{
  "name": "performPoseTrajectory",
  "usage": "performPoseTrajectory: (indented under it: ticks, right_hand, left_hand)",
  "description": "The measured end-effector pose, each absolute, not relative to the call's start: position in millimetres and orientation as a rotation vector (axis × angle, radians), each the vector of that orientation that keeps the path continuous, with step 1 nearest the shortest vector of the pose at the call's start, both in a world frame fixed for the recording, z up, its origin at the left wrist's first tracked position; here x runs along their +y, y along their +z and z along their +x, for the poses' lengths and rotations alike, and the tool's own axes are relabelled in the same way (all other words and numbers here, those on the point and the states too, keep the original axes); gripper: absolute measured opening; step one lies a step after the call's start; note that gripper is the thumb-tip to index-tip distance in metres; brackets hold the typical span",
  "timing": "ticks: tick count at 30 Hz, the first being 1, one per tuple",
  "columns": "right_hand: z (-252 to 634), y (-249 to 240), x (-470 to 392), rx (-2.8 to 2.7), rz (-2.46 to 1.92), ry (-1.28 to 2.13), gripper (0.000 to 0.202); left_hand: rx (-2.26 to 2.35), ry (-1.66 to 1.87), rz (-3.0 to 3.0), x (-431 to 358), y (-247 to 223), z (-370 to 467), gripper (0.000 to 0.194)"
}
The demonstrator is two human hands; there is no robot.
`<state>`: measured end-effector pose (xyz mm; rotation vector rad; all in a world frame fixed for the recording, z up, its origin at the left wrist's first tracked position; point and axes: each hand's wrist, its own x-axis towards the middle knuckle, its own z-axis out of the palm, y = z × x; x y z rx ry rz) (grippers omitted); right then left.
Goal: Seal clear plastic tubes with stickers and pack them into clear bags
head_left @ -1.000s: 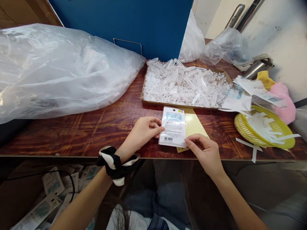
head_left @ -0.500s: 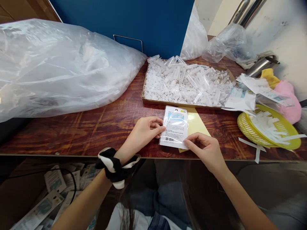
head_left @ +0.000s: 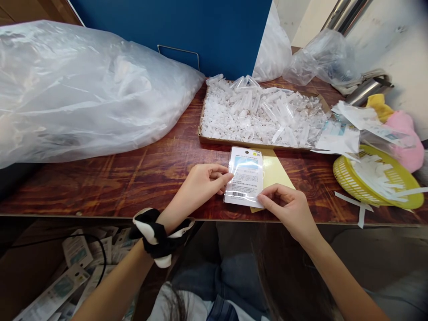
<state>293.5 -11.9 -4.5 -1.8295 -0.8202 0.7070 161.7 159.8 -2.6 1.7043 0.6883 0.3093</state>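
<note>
A small printed package (head_left: 246, 176) in clear wrap, with a barcode near its bottom, is held at the table's front edge. My left hand (head_left: 209, 180) pinches its left side between thumb and fingers. At the lower right corner, the thumb and forefinger of my right hand (head_left: 284, 205) are closed on the same package. Partly beneath it lies a pale yellow sheet (head_left: 276, 169). Behind the package stands a shallow cardboard tray (head_left: 234, 142) heaped with small white and clear plastic pieces.
A large translucent bag (head_left: 93, 93) fills the left. On the right are a yellow basket (head_left: 347, 180) of white strips, loose packages (head_left: 337, 138) and a pink cloth (head_left: 406, 138). A blue panel (head_left: 174, 26) rises behind. More packages (head_left: 60, 287) lie below, left.
The view has shifted slightly. Both hands keep their grip, and the package looks tilted a little differently, with the glare on its wrap changed.
</note>
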Motion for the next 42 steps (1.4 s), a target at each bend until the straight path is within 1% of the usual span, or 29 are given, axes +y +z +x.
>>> performPoseTrajectory:
  ticks: [4, 11, 14, 17, 22, 24, 25, 26, 27, 28, 29, 30, 31, 33, 35, 36, 39, 42]
  right_hand:
    - [293, -4, -11, -0.827, -1.846, 0.713, 0.017]
    - [293, -6, -10, -0.819, -1.844, 0.702, 0.018]
    - [293, -7, -10, -0.811, -1.831, 0.71, 0.018]
    - [292, -7, -10, -0.809, -1.822, 0.707, 0.018]
    - [288, -5, -9, -0.766, -1.757, 0.655, 0.02]
    - [286, -3, -8, -0.733, -1.71, 0.529, 0.016]
    - [284, -1, -7, -0.71, -1.676, 0.425, 0.022]
    - [282, 0, -5, -0.683, -1.632, 0.312, 0.039]
    - [279, 1, -3, -0.655, -1.577, 0.222, 0.06]
    - [276, 2, -1, -0.636, -1.511, 0.193, 0.078]
    - [271, 3, 2, -0.63, -1.438, 0.246, 0.089]
    - [266, 3, 5, -0.631, -1.358, 0.366, 0.091]
    - [261, 3, 8, -0.629, -1.272, 0.522, 0.086]
    - [251, 3, 15, -0.612, -1.126, 0.795, 0.065]
    - [246, 3, 20, -0.589, -1.065, 0.884, 0.044]
    - [245, 4, 22, -0.581, -1.054, 0.883, 0.036]
    - [246, 7, 23, -0.546, -1.028, 0.885, 0.029]
    - [249, 7, 22, -0.495, -1.061, 0.888, 0.032]
  left_hand:
    - [0.627, 0.301, 1.686, 160, -4, 160, 0.029]
    - [0.636, 0.283, 1.661, 160, -3, 161, 0.021]
    - [0.667, 0.284, 1.661, 161, -2, 162, 0.025]
    - [0.668, 0.287, 1.663, 160, -2, 162, 0.021]
    - [0.649, 0.419, 1.584, 152, -5, 152, 0.025]
    - [0.671, 0.526, 1.543, 145, -3, 146, 0.025]
    - [0.685, 0.59, 1.517, 141, -2, 143, 0.025]
    - [0.699, 0.655, 1.485, 136, 0, 141, 0.025]
    - [0.713, 0.714, 1.448, 131, 1, 140, 0.024]
    - [0.725, 0.765, 1.408, 126, 3, 140, 0.024]
    - [0.734, 0.802, 1.368, 121, 4, 140, 0.024]
    - [0.737, 0.825, 1.335, 116, 5, 142, 0.024]
    - [0.734, 0.834, 1.309, 112, 6, 143, 0.024]
    - [0.714, 0.837, 1.281, 104, 7, 147, 0.024]
    - [0.699, 0.833, 1.271, 99, 8, 149, 0.024]
    - [0.696, 0.831, 1.27, 98, 8, 149, 0.025]
    - [0.714, 0.822, 1.27, 94, 4, 149, 0.027]
    - [0.764, 0.775, 1.265, 93, 0, 144, 0.028]
